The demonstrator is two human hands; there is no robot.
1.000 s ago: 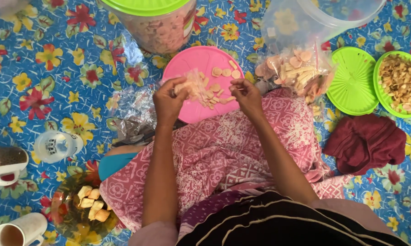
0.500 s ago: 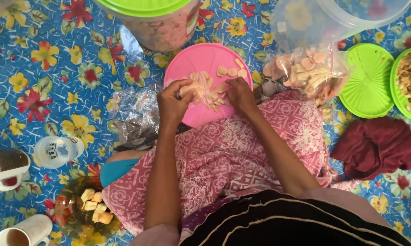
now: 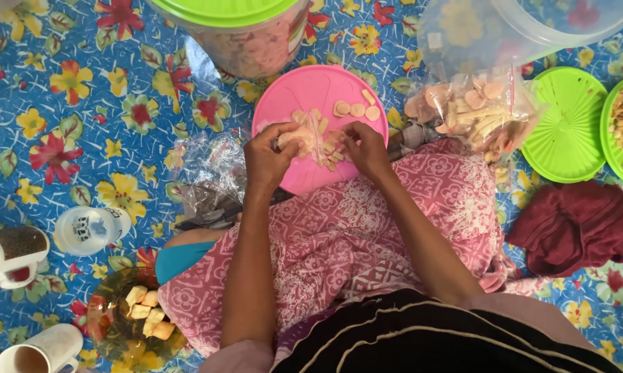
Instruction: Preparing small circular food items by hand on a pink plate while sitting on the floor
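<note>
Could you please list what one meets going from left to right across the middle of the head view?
Clear cup → crumpled plastic bags → left hand → small packet of crackers → right hand → bag of crackers → green lid → dark red cloth.

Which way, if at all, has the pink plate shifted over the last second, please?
No. The pink plate keeps its place just below the green-lidded jar; left hand and right hand pinch a small snack bag over it.
</note>
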